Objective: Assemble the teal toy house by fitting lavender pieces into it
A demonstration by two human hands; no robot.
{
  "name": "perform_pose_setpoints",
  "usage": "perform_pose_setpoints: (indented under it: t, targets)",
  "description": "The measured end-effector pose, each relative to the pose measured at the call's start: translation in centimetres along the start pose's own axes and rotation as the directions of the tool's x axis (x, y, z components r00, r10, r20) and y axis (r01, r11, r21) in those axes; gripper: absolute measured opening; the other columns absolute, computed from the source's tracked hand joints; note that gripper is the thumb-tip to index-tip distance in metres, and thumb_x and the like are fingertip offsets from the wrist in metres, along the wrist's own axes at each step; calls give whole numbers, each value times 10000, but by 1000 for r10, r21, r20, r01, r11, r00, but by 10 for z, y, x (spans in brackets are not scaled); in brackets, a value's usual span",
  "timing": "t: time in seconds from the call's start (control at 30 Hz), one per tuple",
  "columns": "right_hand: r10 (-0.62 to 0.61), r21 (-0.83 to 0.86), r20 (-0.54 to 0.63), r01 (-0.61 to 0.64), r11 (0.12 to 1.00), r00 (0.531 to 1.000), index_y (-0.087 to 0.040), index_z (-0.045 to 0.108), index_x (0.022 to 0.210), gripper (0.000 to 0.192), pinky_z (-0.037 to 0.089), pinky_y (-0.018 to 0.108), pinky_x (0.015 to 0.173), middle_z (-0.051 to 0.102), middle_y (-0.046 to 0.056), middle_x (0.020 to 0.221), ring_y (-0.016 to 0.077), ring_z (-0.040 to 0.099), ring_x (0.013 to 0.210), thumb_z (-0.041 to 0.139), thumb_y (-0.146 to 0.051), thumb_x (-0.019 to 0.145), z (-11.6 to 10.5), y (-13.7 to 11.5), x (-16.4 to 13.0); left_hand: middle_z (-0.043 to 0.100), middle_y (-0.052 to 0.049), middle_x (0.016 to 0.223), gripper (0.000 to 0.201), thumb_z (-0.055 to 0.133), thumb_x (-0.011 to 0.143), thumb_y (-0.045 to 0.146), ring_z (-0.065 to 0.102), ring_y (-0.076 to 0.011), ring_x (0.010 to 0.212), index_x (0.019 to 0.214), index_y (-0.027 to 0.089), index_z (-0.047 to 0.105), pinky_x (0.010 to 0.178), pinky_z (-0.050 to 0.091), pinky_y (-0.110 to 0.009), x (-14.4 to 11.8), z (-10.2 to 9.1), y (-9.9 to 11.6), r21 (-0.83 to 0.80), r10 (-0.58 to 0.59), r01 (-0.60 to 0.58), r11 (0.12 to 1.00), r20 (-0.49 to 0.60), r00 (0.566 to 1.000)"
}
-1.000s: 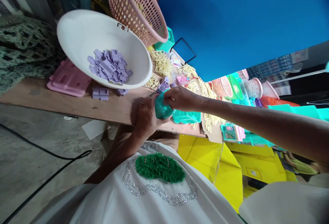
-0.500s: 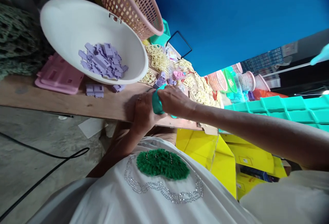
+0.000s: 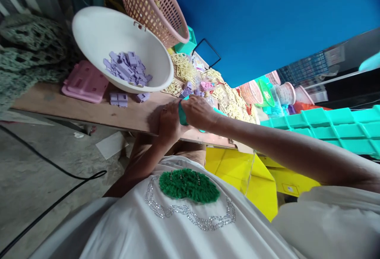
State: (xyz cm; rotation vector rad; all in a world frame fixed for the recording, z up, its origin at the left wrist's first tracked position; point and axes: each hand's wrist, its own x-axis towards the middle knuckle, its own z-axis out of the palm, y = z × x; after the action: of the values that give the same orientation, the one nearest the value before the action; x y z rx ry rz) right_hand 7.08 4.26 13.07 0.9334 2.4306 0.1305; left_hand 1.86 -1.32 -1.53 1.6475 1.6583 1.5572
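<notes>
A teal plastic piece is held between my two hands over the front edge of the bench, mostly covered by fingers. My left hand is closed around its left side. From the right, my right hand grips it with curled fingers, knuckles up. Its exact kind is hidden. Just beyond the hands lie purple plastic parts and pink pieces. Another bit of teal shows beside my right wrist.
A white bowl with purple parts stands left, behind a pink plastic panel. Behind are a pink basket and cream plastic frames. Teal trays stand right; yellow boxes sit below the bench.
The view has shifted, so the bowl and bench appear farther right. Both hands still grip the teal piece, its angle slightly changed. More teal shows near my right wrist.
</notes>
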Motion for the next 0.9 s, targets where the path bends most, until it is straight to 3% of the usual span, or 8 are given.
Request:
perform_pose_setpoints:
  t: [0.1, 0.2, 0.27, 0.33, 0.47, 0.57, 0.73, 0.9]
  targets:
    - [63, 68, 44, -66, 995, 997, -85, 775, 913, 183, 436, 320, 765, 770, 145, 849, 229, 658, 811, 608, -55, 844, -10, 11, 3, 702, -205, 1240, 721, 877, 768, 482, 701, -385, 1145, 1312, 152, 538, 1009, 558, -525, 1, 0, 1, 15, 2, -1, 1000, -37, 999]
    - [18, 361, 141, -68, 930, 990, -109, 773, 795, 203, 436, 255, 663, 776, 80, 758, 148, 650, 670, 612, -134, 916, -21, 34, 0, 719, -214, 1205, 787, 910, 724, 476, 720, -385, 1125, 1320, 120, 539, 984, 572, -511, 3, -8, 2, 3, 2, -2, 1000, -55, 998]
    - [9, 563, 71, -48, 825, 997, -119, 794, 861, 226, 461, 237, 647, 776, 53, 726, 130, 658, 638, 612, -215, 956, -22, 52, -5, 728, -195, 1217, 806, 925, 711, 453, 726, -362, 1142, 1342, 131, 540, 984, 580, -480, 6, -18, 0, -27, 37, -37, 999, -4, 999]
    - [14, 660, -86, 46, 750, 996, -132, 811, 1000, 197, 512, 254, 707, 800, 64, 807, 148, 709, 722, 668, -252, 934, -16, 68, -11, 732, -156, 1256, 798, 932, 712, 404, 727, -324, 1161, 1370, 176, 542, 994, 585, -446, 9, -30, -3, -60, 74, -69, 996, 81, 994]
    - [-218, 635, -336, 391, 667, 916, -186, 807, 1136, 295, 565, 333, 863, 791, 113, 1066, 206, 734, 969, 806, -265, 851, 9, 81, -14, 699, -139, 1302, 800, 945, 705, 354, 709, -299, 1209, 1386, 195, 557, 1019, 587, -419, 15, -52, -8, -82, 82, -67, 994, 195, 977]
    - [-309, 533, -450, 530, 660, 838, -180, 805, 1112, 223, 566, 370, 880, 762, 135, 1073, 224, 700, 985, 760, -211, 897, 28, 78, -11, 680, -145, 1314, 811, 934, 727, 387, 705, -311, 1207, 1418, 192, 557, 1013, 592, -432, 21, -61, -8, -29, 59, -53, 998, 279, 959]
    - [-248, 470, -572, 560, 682, 782, -140, 801, 1019, 126, 534, 363, 869, 746, 150, 1014, 237, 663, 978, 720, -201, 944, 50, 66, -3, 667, -150, 1395, 788, 896, 774, 357, 675, -312, 1293, 1460, 208, 538, 1088, 560, -440, 26, -67, -5, -18, 64, -61, 998, 353, 933]
    - [-132, 567, -559, 494, 659, 818, -129, 798, 960, 102, 519, 336, 816, 744, 120, 924, 218, 652, 902, 766, -202, 896, 58, 65, -1, 642, -155, 1454, 755, 873, 797, 352, 639, -301, 1362, 1455, 204, 535, 1151, 523, -438, 26, -67, -4, -58, 74, -58, 997, 344, 936]
